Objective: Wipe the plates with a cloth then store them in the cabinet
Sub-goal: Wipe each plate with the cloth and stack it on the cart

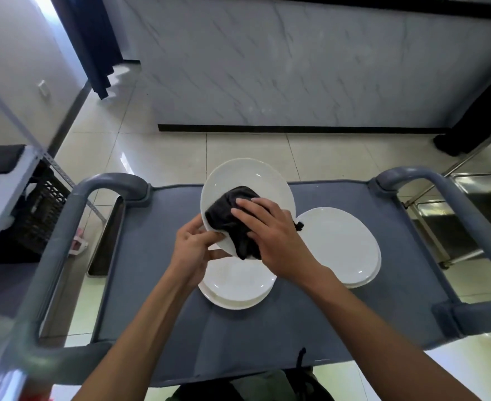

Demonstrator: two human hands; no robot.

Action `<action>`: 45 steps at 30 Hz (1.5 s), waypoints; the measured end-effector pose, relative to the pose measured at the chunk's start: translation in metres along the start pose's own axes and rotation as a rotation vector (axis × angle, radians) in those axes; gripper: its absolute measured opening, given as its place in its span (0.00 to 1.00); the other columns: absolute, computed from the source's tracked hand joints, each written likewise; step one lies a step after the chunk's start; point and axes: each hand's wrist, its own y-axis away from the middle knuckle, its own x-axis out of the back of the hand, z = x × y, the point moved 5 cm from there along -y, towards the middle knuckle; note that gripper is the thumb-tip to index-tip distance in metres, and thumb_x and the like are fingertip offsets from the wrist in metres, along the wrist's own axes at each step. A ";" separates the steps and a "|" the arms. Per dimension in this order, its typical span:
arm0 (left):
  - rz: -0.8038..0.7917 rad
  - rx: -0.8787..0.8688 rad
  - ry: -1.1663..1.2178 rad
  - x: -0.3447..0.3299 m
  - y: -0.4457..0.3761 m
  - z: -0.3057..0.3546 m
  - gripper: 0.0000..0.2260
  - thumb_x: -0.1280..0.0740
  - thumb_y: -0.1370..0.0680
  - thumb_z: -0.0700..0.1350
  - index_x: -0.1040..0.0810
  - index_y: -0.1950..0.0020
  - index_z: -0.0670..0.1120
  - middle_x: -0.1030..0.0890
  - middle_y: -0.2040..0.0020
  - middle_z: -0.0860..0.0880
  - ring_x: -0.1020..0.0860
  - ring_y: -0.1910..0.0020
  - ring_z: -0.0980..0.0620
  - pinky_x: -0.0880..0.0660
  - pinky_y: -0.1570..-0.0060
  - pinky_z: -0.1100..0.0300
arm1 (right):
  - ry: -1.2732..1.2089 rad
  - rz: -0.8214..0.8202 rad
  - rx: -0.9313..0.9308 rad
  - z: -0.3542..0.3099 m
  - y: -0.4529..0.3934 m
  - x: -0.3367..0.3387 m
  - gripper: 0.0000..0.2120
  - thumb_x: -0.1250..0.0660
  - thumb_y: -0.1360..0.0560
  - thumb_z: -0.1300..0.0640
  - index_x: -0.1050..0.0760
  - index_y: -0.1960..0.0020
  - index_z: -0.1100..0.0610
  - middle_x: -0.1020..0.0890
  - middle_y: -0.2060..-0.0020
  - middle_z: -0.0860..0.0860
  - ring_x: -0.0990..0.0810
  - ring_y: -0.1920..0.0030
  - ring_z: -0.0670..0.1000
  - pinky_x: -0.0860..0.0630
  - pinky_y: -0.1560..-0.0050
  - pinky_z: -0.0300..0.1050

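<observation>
Plate [247, 180] held tilted by left hand [193, 250]; right hand [270, 233] presses black cloth [232, 218] flat-fingered; stacks at 3 [342, 244] & 6 o'clock [235, 287] left, none stored.

Glossy white glazed plate [247, 180], matt black cloth [232, 218], matt grey plastic cart [339, 308], shiny floor tiles [157, 151]

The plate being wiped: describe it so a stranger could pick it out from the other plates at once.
Start at the grey cart top between its two looped handles, where white plates sit in two stacks. The held plate is above the nearer stack, tilted off the surface. Unlike the others it lies on nothing: the left hand grips its lower rim and the right hand presses a black cloth on it.
</observation>
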 end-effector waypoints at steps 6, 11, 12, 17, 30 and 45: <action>0.001 -0.024 -0.041 0.002 -0.006 0.007 0.23 0.38 0.25 0.25 0.18 0.38 0.44 0.15 0.48 0.40 0.16 0.55 0.44 0.18 0.59 0.42 | 0.026 0.045 -0.110 0.015 0.022 0.001 0.26 0.36 0.27 0.65 0.26 0.29 0.58 0.28 0.27 0.51 0.28 0.30 0.59 0.25 0.47 0.59; 0.002 0.001 -0.058 0.002 -0.007 0.004 0.22 0.38 0.26 0.25 0.18 0.38 0.44 0.14 0.49 0.41 0.16 0.55 0.43 0.17 0.60 0.43 | 0.025 0.087 -0.234 0.033 0.027 0.006 0.28 0.32 0.28 0.70 0.26 0.29 0.57 0.27 0.27 0.52 0.28 0.30 0.60 0.25 0.47 0.60; -0.009 0.006 -0.063 0.002 -0.007 0.004 0.22 0.38 0.26 0.25 0.18 0.38 0.44 0.14 0.48 0.40 0.16 0.54 0.42 0.17 0.59 0.43 | 0.027 0.094 -0.257 0.037 0.025 0.008 0.28 0.31 0.28 0.70 0.26 0.28 0.57 0.27 0.27 0.53 0.28 0.30 0.60 0.26 0.46 0.60; -0.117 0.033 -0.103 -0.002 -0.002 0.002 0.21 0.34 0.28 0.26 0.18 0.39 0.42 0.16 0.46 0.37 0.16 0.52 0.38 0.17 0.59 0.43 | 0.042 0.128 -0.324 0.052 0.005 0.021 0.27 0.32 0.25 0.70 0.27 0.27 0.57 0.28 0.27 0.53 0.29 0.32 0.60 0.27 0.42 0.62; -0.112 0.029 -0.150 -0.010 0.003 -0.006 0.20 0.37 0.28 0.24 0.17 0.41 0.39 0.16 0.47 0.34 0.18 0.48 0.32 0.18 0.58 0.40 | -0.007 0.106 -0.154 0.002 -0.020 0.001 0.26 0.38 0.24 0.64 0.28 0.27 0.52 0.32 0.24 0.49 0.34 0.27 0.57 0.30 0.40 0.57; -0.132 0.021 -0.208 -0.011 -0.001 -0.002 0.21 0.37 0.28 0.24 0.14 0.48 0.44 0.15 0.51 0.36 0.16 0.53 0.35 0.18 0.61 0.45 | 0.004 0.117 -0.115 -0.001 0.012 -0.008 0.29 0.34 0.28 0.68 0.26 0.29 0.53 0.30 0.25 0.51 0.31 0.28 0.59 0.29 0.43 0.58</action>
